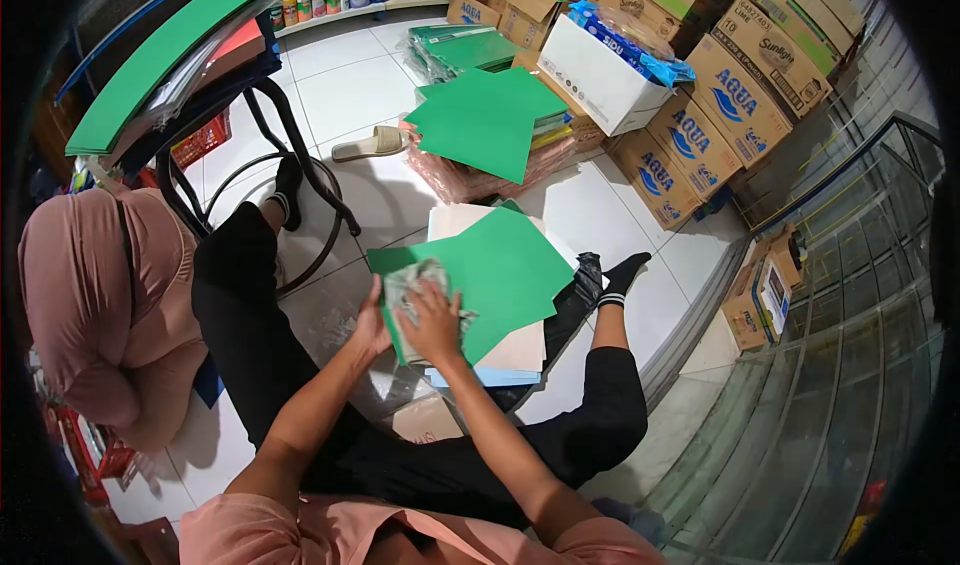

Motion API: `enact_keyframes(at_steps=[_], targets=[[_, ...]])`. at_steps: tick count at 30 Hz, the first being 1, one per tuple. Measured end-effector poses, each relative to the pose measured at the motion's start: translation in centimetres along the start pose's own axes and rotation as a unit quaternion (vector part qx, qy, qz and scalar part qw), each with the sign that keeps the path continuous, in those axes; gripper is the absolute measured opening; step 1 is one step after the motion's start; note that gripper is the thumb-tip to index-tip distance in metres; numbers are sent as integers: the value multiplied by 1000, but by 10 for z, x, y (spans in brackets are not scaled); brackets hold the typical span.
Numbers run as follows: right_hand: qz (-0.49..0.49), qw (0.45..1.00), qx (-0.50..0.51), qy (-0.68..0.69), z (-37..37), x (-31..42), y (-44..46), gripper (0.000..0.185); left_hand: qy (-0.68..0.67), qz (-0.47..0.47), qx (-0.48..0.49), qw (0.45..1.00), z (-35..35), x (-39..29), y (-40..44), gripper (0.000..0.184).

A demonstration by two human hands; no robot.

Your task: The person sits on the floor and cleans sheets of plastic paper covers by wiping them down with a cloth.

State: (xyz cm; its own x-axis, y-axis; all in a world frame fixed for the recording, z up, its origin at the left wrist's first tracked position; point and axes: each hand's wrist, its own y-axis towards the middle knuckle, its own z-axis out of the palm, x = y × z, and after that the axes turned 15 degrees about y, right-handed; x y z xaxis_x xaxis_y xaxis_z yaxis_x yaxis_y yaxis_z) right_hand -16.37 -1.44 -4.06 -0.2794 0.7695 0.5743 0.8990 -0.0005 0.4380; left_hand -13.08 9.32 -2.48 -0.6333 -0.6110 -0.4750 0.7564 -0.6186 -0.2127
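Note:
A large green sheet (500,275), which looks like card or paper, lies over a loose pile between my legs. My right hand (430,322) presses a crumpled greyish cloth (418,273) onto its left part, fingers spread over the fabric. At the sheet's left edge is my left hand (371,317), thumb up, some of its fingers hidden; it seems to hold that edge. Below the green sheet show pale cream sheets (520,350) and a light blue sheet (490,376). Black plastic (578,295) sticks out on the pile's right side.
More green sheets (490,125) lie ahead on a pink plastic-wrapped bundle (450,177), beside a sandal (370,144). Cartons (690,155) are stacked at right. On the left, a stool (340,215) bears green sheets (160,75), near a person in pink (100,285).

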Motion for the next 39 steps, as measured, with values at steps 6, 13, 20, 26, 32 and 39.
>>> enact_keyframes(at_steps=[6,13,20,26,32,39], targets=[[156,977,-57,-131,-49,-91,3,41,239,-93,-125,958,-57,4,17,58],[198,964,-99,-150,-66,-117,0,43,267,-100,-226,931,-36,2,9,53],[53,998,-12,-38,-1,-26,-14,46,37,-66,-68,995,4,-4,-1,49],[1,999,35,32,6,-4,-7,48,10,-27,-32,999,19,-7,-11,54],[89,986,99,-98,-13,-73,53,48,117,-99,-119,981,-48,6,9,45],[244,962,-9,-127,-56,-135,50,49,108,-98,-163,976,-53,3,10,40]])
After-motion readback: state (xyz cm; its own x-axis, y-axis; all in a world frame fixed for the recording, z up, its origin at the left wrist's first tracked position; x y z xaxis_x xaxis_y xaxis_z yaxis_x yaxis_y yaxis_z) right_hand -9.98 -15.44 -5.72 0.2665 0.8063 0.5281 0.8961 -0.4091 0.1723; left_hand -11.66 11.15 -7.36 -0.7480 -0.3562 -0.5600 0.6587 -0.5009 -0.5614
